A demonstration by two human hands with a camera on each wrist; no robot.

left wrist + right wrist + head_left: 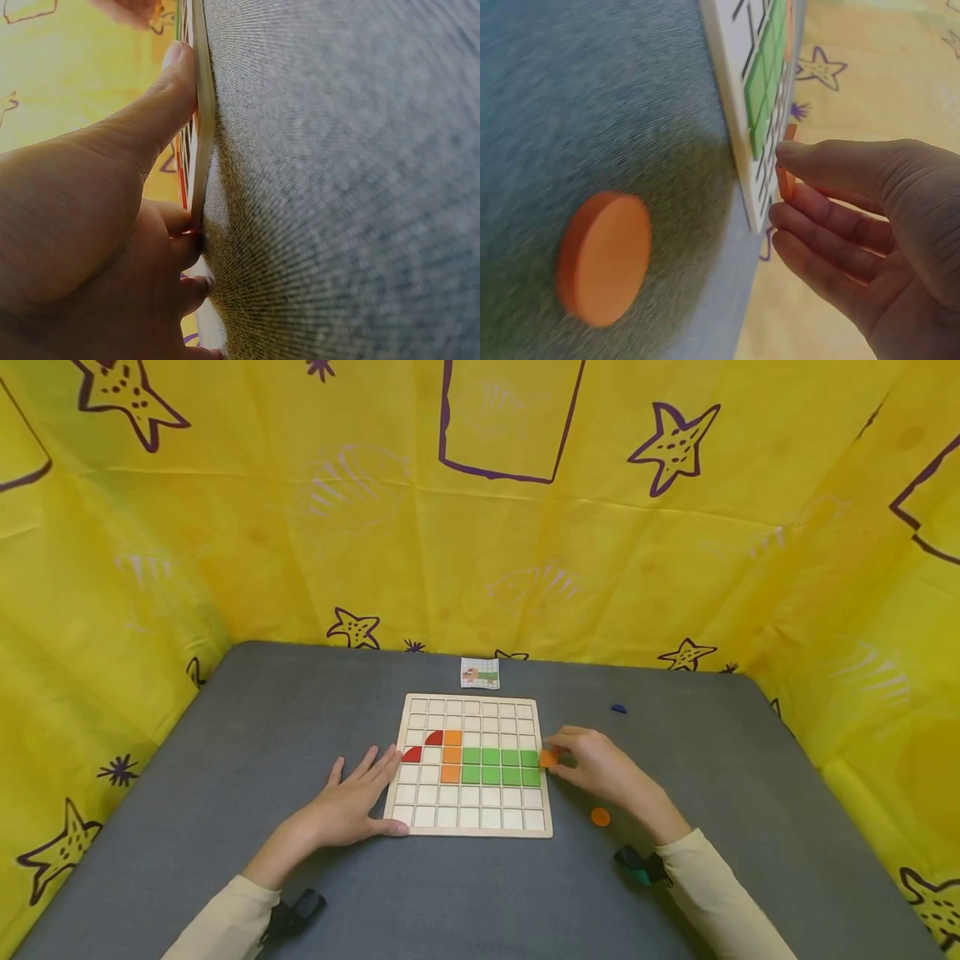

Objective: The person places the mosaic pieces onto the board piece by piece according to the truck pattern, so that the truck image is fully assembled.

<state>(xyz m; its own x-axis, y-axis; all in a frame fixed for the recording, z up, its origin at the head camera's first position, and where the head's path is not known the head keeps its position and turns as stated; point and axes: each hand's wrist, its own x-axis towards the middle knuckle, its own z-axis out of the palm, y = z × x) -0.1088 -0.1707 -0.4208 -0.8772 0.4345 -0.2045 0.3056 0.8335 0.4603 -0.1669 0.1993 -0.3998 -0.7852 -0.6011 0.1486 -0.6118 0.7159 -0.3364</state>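
Observation:
A wooden grid board [471, 834] lies on the table. In it sit two rows of green square tiles [491, 766], a column of orange square tiles [451, 756] and two red quarter-circle tiles [412, 754]. My left hand [337, 814], fingers spread, rests against the board's left side, its thumb [169, 90] touching the lower left corner. Just beyond the right edge, my right hand [600, 764] pinches an orange tile [549, 759] between thumb and fingers. Its full shape is partly hidden by the fingers [817, 225].
An orange round tile [600, 817] lies near my right wrist. Farther back on the right is a dark blue half-round tile [618, 708]. Behind the board lies a small picture card [480, 674]. A yellow patterned cloth [420, 543] hangs around the grey table [465, 902].

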